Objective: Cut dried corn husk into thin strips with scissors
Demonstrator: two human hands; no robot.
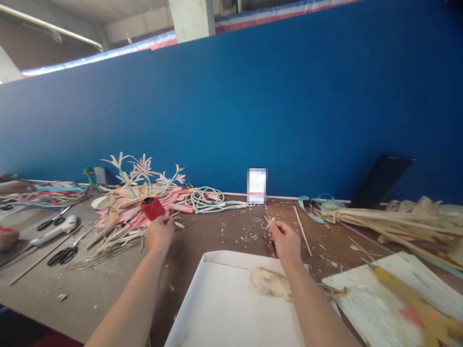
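My left hand (159, 234) is raised over the left part of the table, with its fingers pinched together. A red spool of thread (152, 208) is right behind its fingertips; whether they hold it or something smaller, I cannot tell. Further right, my right hand (286, 242) pinches a thin piece with a light-blue tip (265, 219), pointing up and left. Below and between both arms lies a white shallow box (231, 308). A pale, fibrous bundle (269, 282) rests across it, partly hidden by my right forearm.
Dried-leaf flowers (142, 168) and husk strips pile up at left. Beside them are black-handled scissors (63, 255) and a white glue gun (54, 233). Coiled pale-blue cord (208, 198) lies by the blue partition (253, 106). At right are a husk bundle (376, 219) and a yellow tool (408, 294).
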